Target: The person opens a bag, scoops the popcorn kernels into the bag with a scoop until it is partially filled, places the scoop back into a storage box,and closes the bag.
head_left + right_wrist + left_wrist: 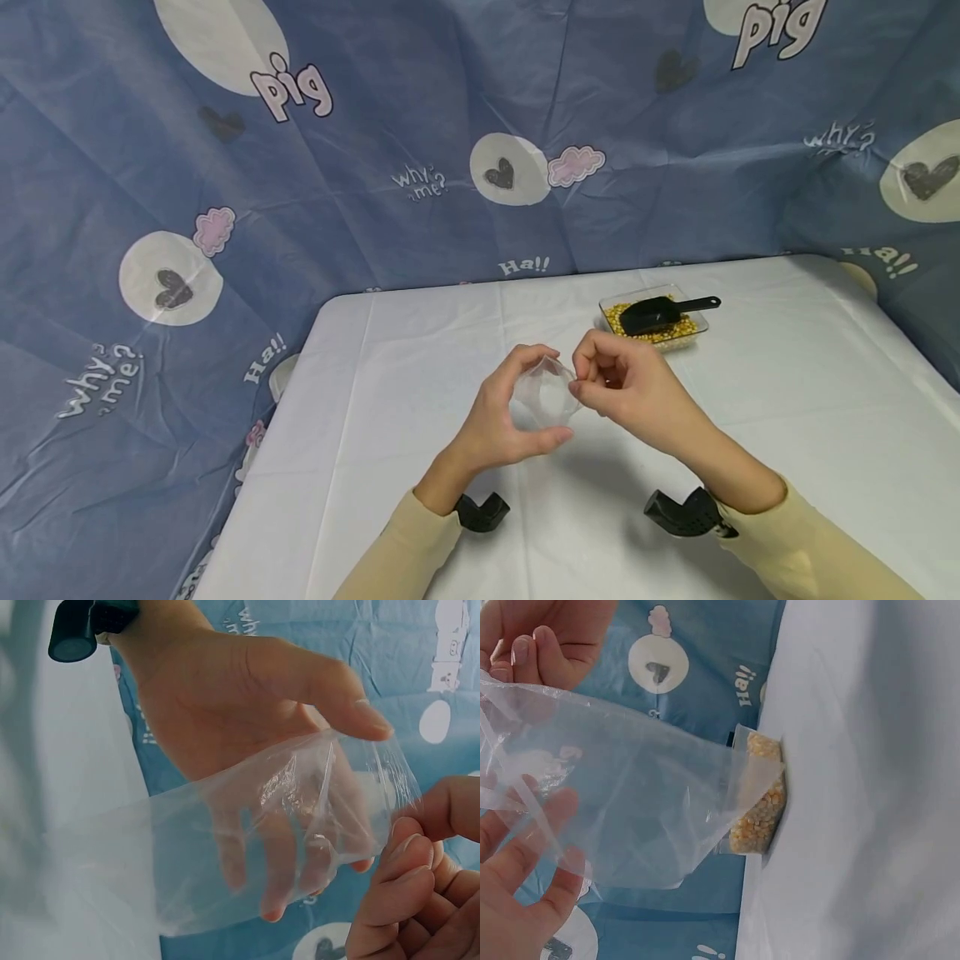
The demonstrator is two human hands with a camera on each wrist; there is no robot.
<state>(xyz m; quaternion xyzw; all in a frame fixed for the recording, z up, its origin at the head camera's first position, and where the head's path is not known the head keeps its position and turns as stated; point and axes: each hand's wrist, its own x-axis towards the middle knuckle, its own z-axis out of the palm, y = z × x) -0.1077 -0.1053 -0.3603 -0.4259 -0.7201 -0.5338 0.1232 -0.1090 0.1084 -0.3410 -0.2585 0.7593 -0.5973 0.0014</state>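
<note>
A clear, thin plastic bag (550, 392) hangs between both hands, its mouth parted toward the head camera. My right hand (637, 387) pinches the bag's rim between thumb and bent fingers. The left hand (497, 412) spreads in a wide C around the other side of the bag. In the right wrist view, its thumb (352, 705) meets the bag's top edge, while the other fingers (277, 859) fan out behind the film, fairly straight. Through the bag (645, 795) in the left wrist view, those fingertips show as well. I see nothing inside the bag.
A clear box (609, 340) of yellow corn kernels (660, 335) stands farther back on the right, with a black scoop (652, 315) lying on the kernels. White cloth (420, 367) covers the table. Behind it hangs a blue printed curtain (420, 108). Black camera mounts (684, 512) sit on both wrists.
</note>
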